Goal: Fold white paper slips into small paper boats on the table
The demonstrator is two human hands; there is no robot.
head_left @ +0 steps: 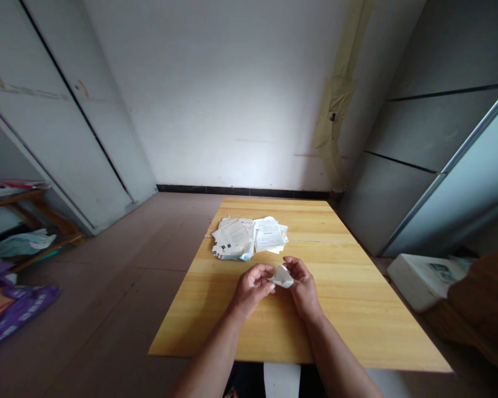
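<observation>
Between my two hands, just over the wooden table (216, 309), is a small folded piece of white paper (283, 277) with a pointed top. My left hand (254, 287) pinches its left corner between thumb and fingers. On the other side, my right hand (304, 287) grips the right edge, its fingers curled behind the paper. Beyond my hands lies a thick pile of printed sheets (234, 236). Touching that pile on its right is a smaller stack of printed sheets (269, 235), somewhat fanned out.
A white wall (240, 110) stands behind the table. Grey cabinet doors (423, 127) rise at the right, with a white box (417, 279) below them. On the left floor lies a purple bag (29, 312) near a wooden shelf (52, 215).
</observation>
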